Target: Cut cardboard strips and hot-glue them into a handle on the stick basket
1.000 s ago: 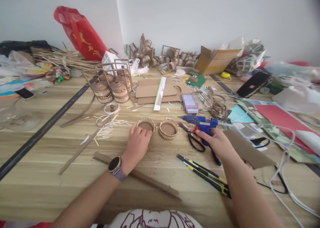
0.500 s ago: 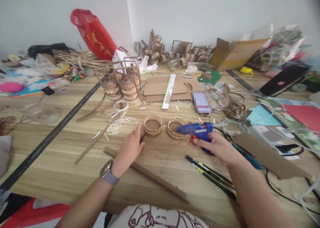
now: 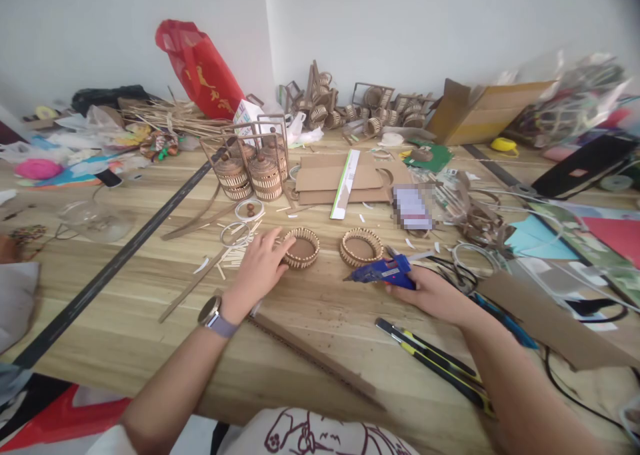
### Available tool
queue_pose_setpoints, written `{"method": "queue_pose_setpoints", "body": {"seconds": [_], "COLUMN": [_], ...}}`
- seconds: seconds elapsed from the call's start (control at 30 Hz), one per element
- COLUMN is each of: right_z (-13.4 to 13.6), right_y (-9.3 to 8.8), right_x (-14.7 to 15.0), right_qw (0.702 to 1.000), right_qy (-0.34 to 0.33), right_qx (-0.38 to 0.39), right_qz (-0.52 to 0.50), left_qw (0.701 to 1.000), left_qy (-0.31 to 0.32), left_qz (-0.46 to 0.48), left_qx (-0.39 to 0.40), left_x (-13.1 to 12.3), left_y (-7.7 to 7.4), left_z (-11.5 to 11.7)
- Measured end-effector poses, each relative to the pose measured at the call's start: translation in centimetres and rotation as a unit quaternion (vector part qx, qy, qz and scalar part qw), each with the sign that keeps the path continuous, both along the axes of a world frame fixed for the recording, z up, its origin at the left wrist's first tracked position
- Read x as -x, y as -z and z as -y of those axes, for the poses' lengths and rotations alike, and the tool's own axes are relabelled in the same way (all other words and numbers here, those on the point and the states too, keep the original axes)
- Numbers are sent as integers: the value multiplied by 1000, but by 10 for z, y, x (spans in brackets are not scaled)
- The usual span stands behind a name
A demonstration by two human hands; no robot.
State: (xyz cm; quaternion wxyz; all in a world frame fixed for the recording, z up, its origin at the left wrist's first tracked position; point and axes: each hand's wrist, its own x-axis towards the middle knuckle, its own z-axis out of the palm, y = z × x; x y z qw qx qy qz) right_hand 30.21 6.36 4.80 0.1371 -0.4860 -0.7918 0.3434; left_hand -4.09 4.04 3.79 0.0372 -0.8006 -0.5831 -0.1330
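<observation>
Two small round baskets with cardboard bottoms and slatted walls stand on the wooden table before me. My left hand is open, its fingers spread and fingertips touching the left rim of the left basket. My right hand is wrapped round the handle of a blue hot glue gun. The gun's nozzle points left, just in front of the right basket and apart from it. A long cardboard strip lies nearer me, and pale short sticks lie beyond my left hand.
Utility knives lie in front of my right forearm. Finished lidded baskets in a frame stand behind, beside cardboard sheets. A phone, a cardboard box and a red bag are farther back.
My left hand has moved onto the left basket's rim. My right hand has drawn the glue gun's nozzle out of the right basket towards me. The view has shifted slightly.
</observation>
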Motion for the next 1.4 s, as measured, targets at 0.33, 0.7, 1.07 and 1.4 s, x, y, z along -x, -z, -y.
{"method": "queue_pose_setpoints", "body": {"seconds": [0.33, 0.7, 1.07, 1.4], "right_z": [12, 54, 55, 56], "right_y": [-42, -51, -24, -4], "right_x": [-32, -7, 51, 61], "right_qw": [964, 890, 962, 923], "right_qy": [210, 326, 66, -44], "right_qx": [-119, -307, -245, -365], "right_qz": [-113, -85, -105, -112], "left_qw": [979, 801, 773, 802], "left_qy": [84, -23, -79, -109], "left_qz": [166, 551, 599, 567], "left_qx": [85, 231, 194, 156], "left_x": [-20, -62, -63, -68], "left_y": [-27, -27, -19, -13], "left_z": [-30, 6, 27, 33]}}
